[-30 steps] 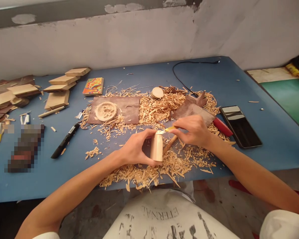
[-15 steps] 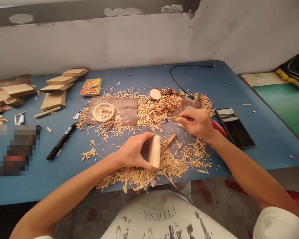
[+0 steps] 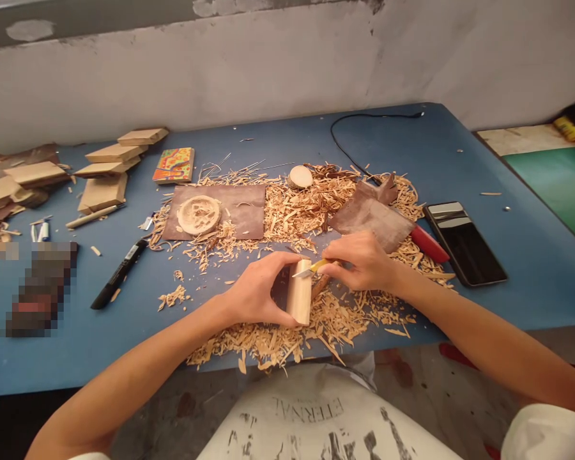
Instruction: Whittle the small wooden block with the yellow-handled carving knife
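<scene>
From far off, I look down through the head camera at a big blue table (image 3: pixel 278 137). A wide messy heap of wood shavings (image 3: pixel 292 211) is spread over the middle. Past the left side of the heap, some pale wood slabs (image 3: pixel 108 169) are piled in a crooked stack. A flat brown sheet (image 3: pixel 249 220) lies at the left part of the heap.

A black phone (image 3: pixel 467 249) lies to the right, near a red handle (image 3: pixel 430 244) that pokes out from under a brown scrap (image 3: pixel 374 220).

I see the left hand (image 3: pixel 259 287) curved like a big letter C. Its thumb and fingers grip a wood block (image 3: pixel 298 297) at its two ends. The block is near the front edge of the table, with shavings around it. The right hand (image 3: pixel 364 260) is closed in a pinch on a small yellow knife (image 3: pixel 319 265).

A black marker (image 3: pixel 119 275) lies to the left. A carved round piece (image 3: pixel 199 215) sits on the flat sheet, and a bright painted square (image 3: pixel 174 165) lies just past it. A little wood disc (image 3: pixel 301 177) rests on the shavings.

Smallest of all is the knife's thin blade (image 3: pixel 301 273), laid across the far end of the block.
</scene>
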### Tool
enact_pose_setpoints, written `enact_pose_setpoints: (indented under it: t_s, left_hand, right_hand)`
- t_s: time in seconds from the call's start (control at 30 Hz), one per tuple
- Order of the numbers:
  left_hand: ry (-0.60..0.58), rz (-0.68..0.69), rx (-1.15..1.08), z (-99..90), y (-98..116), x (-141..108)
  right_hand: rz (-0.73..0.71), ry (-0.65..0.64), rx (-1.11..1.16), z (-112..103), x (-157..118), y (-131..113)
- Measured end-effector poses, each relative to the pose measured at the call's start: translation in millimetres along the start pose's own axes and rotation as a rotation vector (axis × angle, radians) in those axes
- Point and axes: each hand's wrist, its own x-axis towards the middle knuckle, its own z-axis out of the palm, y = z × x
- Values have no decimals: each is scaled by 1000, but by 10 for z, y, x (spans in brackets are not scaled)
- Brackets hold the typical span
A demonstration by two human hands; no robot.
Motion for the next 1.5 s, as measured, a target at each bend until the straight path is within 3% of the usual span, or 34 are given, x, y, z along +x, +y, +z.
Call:
enact_pose_setpoints:
  t_s: [0.33,0.8,0.9,0.97,1.03,1.2,1.3,1.5]
  left_hand:
    - [4,-7,-18,13,-23,-1]
    - [-2,-7,-50,-6,13,27]
    - [-36,13,-11,-11,2,3]
    - [-58,33,16,-12,-5,-15]
    - [-67,31,18,-11,-8,-24]
    - [-55,-40,-61,-10,11,-7]
    - [-29,-40,-93,-9,11,4]
    - [-25,-30,-76,-12,-3,1]
  right_hand:
    - [54,-33,-1,-23,-18,46]
    - [-92,25,-259,-117,-36,183]
    - [76,21,-313,-202,-62,374]
    - [255,135,-387,-296,-85,516]
    - [335,259,-384,-369,-96,584]
    - [151,76,-193,-293,-23,357]
    - [31,49,-107,-187,21,169]
    - [-11,-17,-8,-80,15,39]
